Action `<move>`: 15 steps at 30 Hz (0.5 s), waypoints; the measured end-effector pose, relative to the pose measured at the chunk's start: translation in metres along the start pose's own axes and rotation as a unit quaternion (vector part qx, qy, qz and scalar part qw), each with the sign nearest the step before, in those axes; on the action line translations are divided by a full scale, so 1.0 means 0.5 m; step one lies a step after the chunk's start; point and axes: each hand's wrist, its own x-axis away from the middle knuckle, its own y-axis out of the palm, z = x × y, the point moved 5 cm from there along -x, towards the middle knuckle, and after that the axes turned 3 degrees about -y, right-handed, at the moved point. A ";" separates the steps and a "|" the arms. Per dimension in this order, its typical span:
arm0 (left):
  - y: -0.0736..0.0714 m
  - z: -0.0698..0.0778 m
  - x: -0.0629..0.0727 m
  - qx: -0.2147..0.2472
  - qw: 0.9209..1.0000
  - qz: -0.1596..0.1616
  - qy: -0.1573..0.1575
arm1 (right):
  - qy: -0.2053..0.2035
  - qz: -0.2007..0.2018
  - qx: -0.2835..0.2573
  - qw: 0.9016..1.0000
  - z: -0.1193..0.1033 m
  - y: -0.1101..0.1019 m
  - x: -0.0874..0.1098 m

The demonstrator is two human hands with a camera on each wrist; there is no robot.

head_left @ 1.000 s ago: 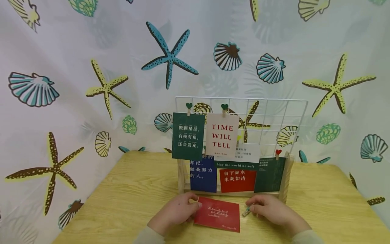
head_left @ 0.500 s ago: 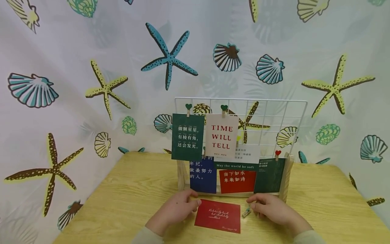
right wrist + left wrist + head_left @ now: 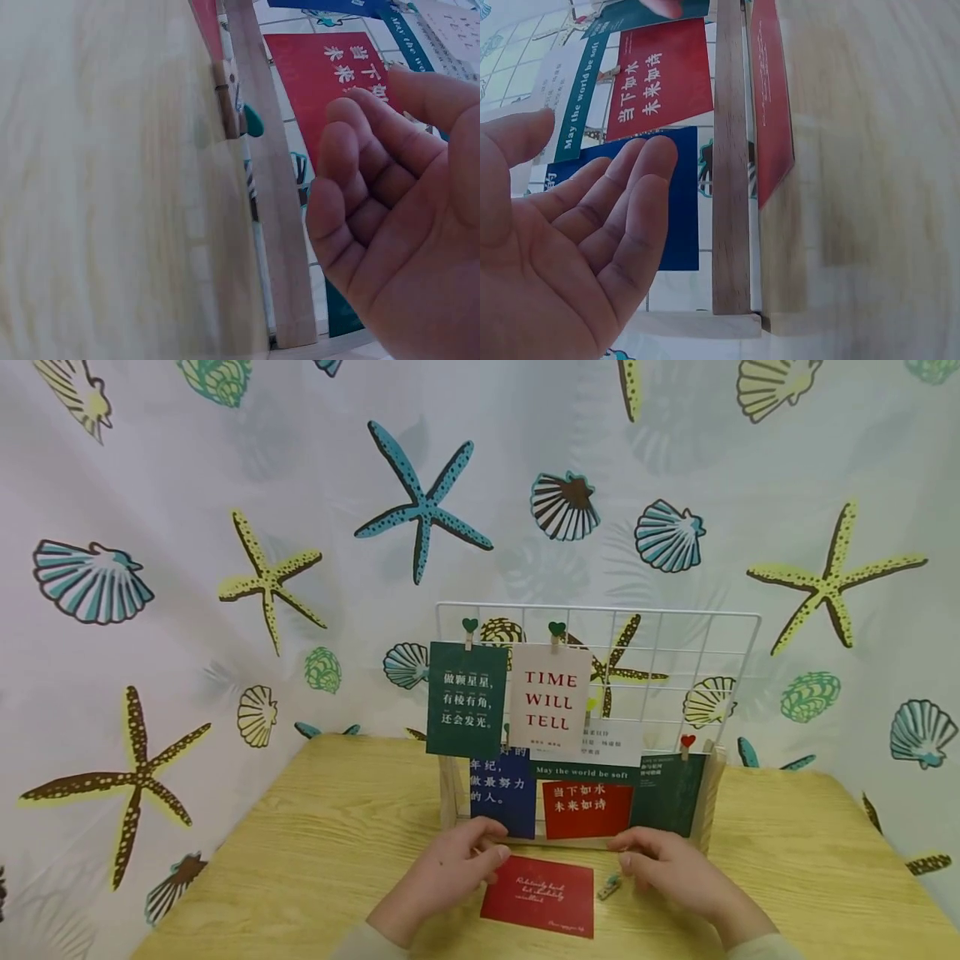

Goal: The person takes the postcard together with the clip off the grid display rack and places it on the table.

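Observation:
A red card [image 3: 538,896] with white script lies flat on the table before the rack. My left hand [image 3: 453,870] is raised at the card's left corner, palm turned inward and fingers relaxed, holding nothing; its thumb tip overlaps the corner in the head view. To the card's right lies a small wooden clothespin [image 3: 609,887] with a green piece on it, also visible in the right wrist view as a wooden clip [image 3: 229,101]. Just beyond it, my right hand [image 3: 678,870] hovers with loosely bent fingers and nothing in its grasp.
Behind the hands stands a white wire grid rack [image 3: 660,647] in a wooden base. Heart-topped clips hold up a green card [image 3: 467,697] and a cream card [image 3: 550,693]. Lower hang blue [image 3: 504,802], red [image 3: 588,810] and dark green [image 3: 671,793] cards.
My left hand drew back from the red card's left edge, then rose a little toward the rack. My right hand lifted slightly away from the clothespin. Card and clothespin stay put.

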 end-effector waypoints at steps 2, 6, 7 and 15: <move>0.004 0.009 0.001 0.003 1.000 0.001 0.013 | -0.015 0.013 0.006 1.000 -0.012 -0.003 0.002; 0.014 0.026 0.002 0.009 1.000 0.005 0.025 | -0.033 0.035 0.017 0.999 -0.036 -0.010 0.007; 0.017 0.031 0.001 0.008 1.000 0.007 0.028 | -0.036 0.041 0.024 0.998 -0.041 -0.012 0.008; 0.039 0.067 -0.018 0.018 0.998 0.013 0.056 | -0.059 0.058 0.052 0.995 -0.074 -0.031 0.015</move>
